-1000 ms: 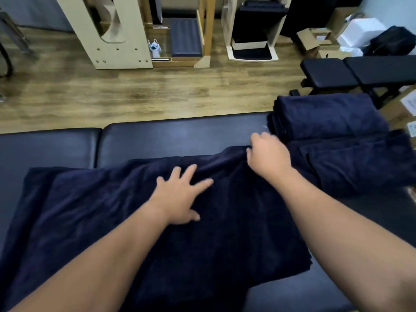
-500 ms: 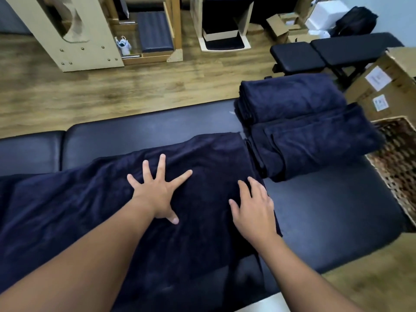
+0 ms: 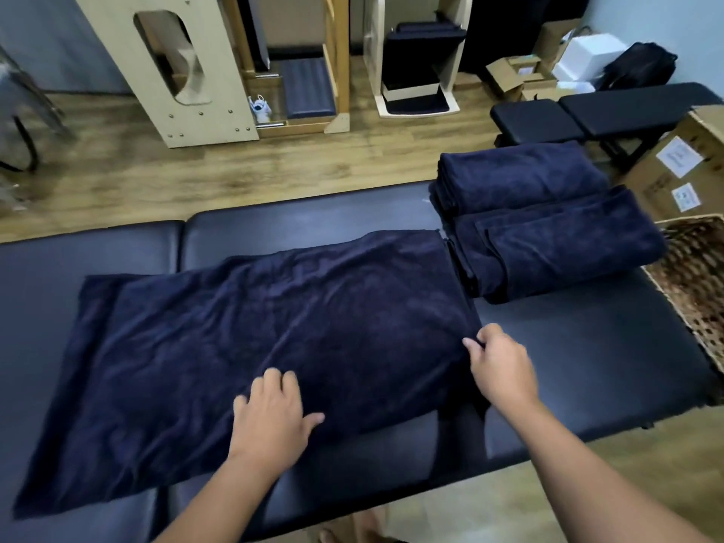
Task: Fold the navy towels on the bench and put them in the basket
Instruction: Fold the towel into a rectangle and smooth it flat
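Head view: the towel [image 3: 250, 346] lies spread along the bench [image 3: 587, 339]; the left hand [image 3: 270, 421] presses flat on it, fingers loosely spread, while the right hand [image 3: 499, 366] pinches its right edge. A lopsided pull may skew the fold; the basket [image 3: 693, 276] waits at right

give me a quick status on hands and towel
Left hand flat on spread towel. Right hand pinching its right edge. Folded towels beside basket, nothing blocking.

Black bench [image 3: 297, 225] bears spread towel [image 3: 254, 346], folded towels [image 3: 548, 229]
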Demonstrator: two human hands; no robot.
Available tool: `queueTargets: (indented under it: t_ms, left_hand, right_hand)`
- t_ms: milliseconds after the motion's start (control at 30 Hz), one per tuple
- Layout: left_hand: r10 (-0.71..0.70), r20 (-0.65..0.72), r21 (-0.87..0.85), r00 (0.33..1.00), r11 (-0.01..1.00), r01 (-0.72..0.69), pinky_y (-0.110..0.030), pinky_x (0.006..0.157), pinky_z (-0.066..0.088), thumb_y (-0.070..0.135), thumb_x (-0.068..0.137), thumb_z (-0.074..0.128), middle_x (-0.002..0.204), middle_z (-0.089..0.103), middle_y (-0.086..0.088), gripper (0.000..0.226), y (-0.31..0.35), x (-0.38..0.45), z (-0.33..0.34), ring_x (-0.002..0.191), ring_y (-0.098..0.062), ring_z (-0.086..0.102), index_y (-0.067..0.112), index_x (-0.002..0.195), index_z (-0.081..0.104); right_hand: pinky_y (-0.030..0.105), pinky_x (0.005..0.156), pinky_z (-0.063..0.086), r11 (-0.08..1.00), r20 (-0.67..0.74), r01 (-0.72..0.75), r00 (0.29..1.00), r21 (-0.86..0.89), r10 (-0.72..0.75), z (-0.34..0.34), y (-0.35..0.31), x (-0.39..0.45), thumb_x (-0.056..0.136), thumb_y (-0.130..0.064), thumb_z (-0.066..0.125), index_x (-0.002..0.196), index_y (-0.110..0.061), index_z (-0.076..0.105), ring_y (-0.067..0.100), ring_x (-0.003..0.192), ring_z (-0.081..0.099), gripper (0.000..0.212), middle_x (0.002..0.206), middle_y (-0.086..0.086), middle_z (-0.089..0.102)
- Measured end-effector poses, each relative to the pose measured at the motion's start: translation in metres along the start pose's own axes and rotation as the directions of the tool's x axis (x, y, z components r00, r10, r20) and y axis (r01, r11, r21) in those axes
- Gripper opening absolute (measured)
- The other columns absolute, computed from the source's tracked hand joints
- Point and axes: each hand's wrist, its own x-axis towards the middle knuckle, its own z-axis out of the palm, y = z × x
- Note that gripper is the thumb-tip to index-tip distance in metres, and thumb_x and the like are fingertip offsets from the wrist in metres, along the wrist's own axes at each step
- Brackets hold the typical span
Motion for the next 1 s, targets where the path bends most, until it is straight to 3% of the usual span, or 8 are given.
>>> queueTargets:
  t_ms: [100,200,333,500,600,700,900,1000]
  left_hand:
    - [0.06,-0.009,-0.039,0.998,0.997,-0.061,-0.041,0.055,0.044,0.057,0.061,0.089,0.089,0.052,-0.001,0.059,-0.013,-0.023,0.011,0.074,-0.024,0.053,0.015,0.094,0.065]
    - [0.177,-0.049,-0.052,0.983,0.982,-0.18,-0.033,0.056,0.035,0.036,0.057,0.097,0.079,0.052,0.007,0.043,-0.021,-0.037,0.016,0.068,-0.018,0.053,0.023,0.081,0.064]
    - [0.199,-0.061,-0.063,0.978,0.977,-0.202,-0.029,0.054,0.028,0.013,0.052,0.095,0.065,0.046,0.011,0.045,-0.024,-0.04,0.018,0.058,-0.015,0.05,0.028,0.063,0.053]
    - [0.415,-0.028,-0.178,0.909,0.893,-0.413,-0.029,0.061,0.04,0.021,0.081,0.073,0.083,0.053,0.01,0.013,-0.02,-0.05,0.005,0.075,-0.015,0.055,0.028,0.08,0.062]
    - [0.392,-0.024,-0.246,0.92,0.889,-0.385,-0.036,0.072,0.05,0.032,0.092,0.062,0.095,0.05,0.008,0.007,-0.027,-0.057,0.006,0.088,-0.017,0.054,0.026,0.094,0.062]
    - [0.123,-0.005,-0.192,0.992,0.974,-0.122,-0.037,0.075,0.044,0.041,0.085,0.069,0.101,0.047,0.008,0.029,-0.037,-0.06,0.002,0.095,-0.019,0.051,0.028,0.104,0.051]
    - [0.179,0.18,0.023,0.967,0.982,-0.186,-0.036,0.082,0.028,0.033,0.102,0.05,0.121,0.048,0.005,0.02,-0.046,-0.062,-0.007,0.117,-0.02,0.045,0.024,0.121,0.046]
    - [0.219,0.267,-0.024,0.938,0.975,-0.221,-0.034,0.08,0.03,0.028,0.099,0.052,0.117,0.051,0.005,0.015,-0.047,-0.061,-0.012,0.114,-0.019,0.049,0.025,0.114,0.049]
  right_hand:
    - [0.048,0.08,0.045,0.996,-0.072,-0.06,0.995,0.068,0.065,-0.002,0.012,-0.013,0.097,-0.037,0.063,0.1,-0.015,0.057,0.045,0.092,0.064,0.023,0.092,0.019,0.071]
    - [0.048,0.095,0.039,0.979,0.08,-0.194,0.979,0.066,0.188,0.002,0.009,-0.029,0.096,-0.04,0.061,0.124,-0.024,0.054,0.037,0.113,0.059,0.033,0.111,0.006,0.069]
    - [0.046,0.092,0.034,0.993,0.111,-0.092,0.989,-0.076,0.101,0.002,0.01,-0.046,0.094,-0.026,0.062,0.135,-0.029,0.044,0.034,0.113,0.055,0.045,0.105,0.004,0.067]
    - [0.05,0.095,0.037,0.959,0.012,-0.243,0.969,-0.148,0.247,-0.003,0.036,-0.055,0.093,-0.026,0.065,0.134,-0.023,0.048,0.039,0.116,0.051,0.044,0.122,0.014,0.061]
    - [0.054,0.089,0.043,0.96,-0.029,0.056,0.997,-0.276,-0.067,0.008,0.032,-0.067,0.082,-0.023,0.075,0.133,-0.021,0.053,0.04,0.111,0.049,0.056,0.125,0.011,0.053]
    - [0.046,0.091,0.042,0.83,0.167,0.433,0.901,-0.352,-0.4,0.013,0.023,-0.074,0.087,-0.036,0.069,0.133,-0.032,0.055,0.027,0.115,0.05,0.049,0.127,-0.004,0.052]
    - [0.037,0.08,0.043,0.8,0.217,0.482,0.876,-0.359,-0.43,0.01,0.017,-0.069,0.091,-0.03,0.071,0.099,-0.024,0.067,0.021,0.099,0.054,0.011,0.101,-0.007,0.056]
    - [0.037,0.065,0.042,0.765,0.189,0.528,0.848,-0.37,-0.494,0.007,0.029,-0.072,0.075,-0.024,0.083,0.076,-0.023,0.058,0.022,0.077,0.055,0.025,0.08,-0.006,0.054]
